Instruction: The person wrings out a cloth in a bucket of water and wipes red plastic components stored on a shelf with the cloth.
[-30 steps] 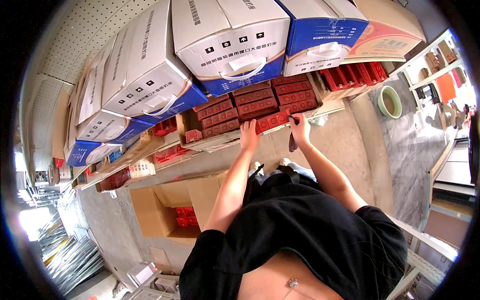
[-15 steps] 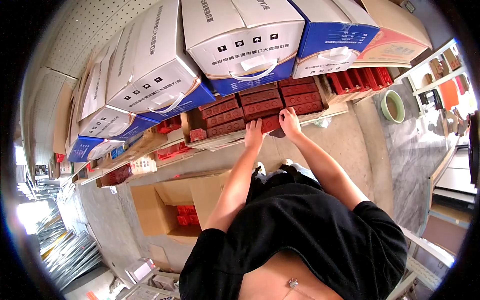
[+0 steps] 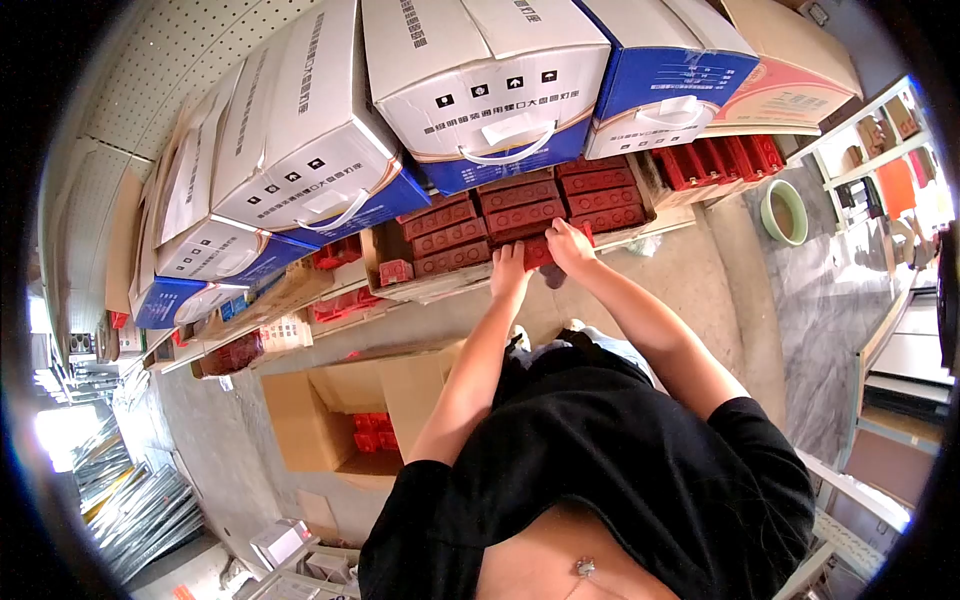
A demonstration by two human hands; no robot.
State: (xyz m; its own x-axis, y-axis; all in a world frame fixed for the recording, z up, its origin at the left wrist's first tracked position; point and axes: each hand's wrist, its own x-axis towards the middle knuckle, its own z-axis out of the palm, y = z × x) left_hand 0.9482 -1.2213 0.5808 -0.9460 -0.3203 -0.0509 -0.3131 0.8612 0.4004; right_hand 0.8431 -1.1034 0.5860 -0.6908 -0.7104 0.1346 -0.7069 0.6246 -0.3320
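A row of red plastic junction boxes (image 3: pixel 537 252) lies across the front edge of an open carton (image 3: pixel 440 287). My left hand (image 3: pixel 509 266) grips its left end, fingers bent over the top. At its right part, my right hand (image 3: pixel 571 246) is closed on the same row, and a bit of red shows beyond the fingers. Behind my hands, several dusty dark-red rows of junction boxes (image 3: pixel 524 216) with round marks fill the carton. A single lighter red box (image 3: pixel 396 271) sits in the carton's left front corner. My thumbs are mostly hidden.
White-and-blue cartons with handles (image 3: pixel 500 100) stand on the shelf above. More red boxes (image 3: pixel 715 160) fill a carton at right. On the floor are an open brown carton (image 3: pixel 300 420) with red boxes inside and a green tub (image 3: pixel 784 212) farther right.
My right hand has shifted slightly left and its fingers have closed more over the red row. The row's right end now shows past that hand. My left hand has barely moved.
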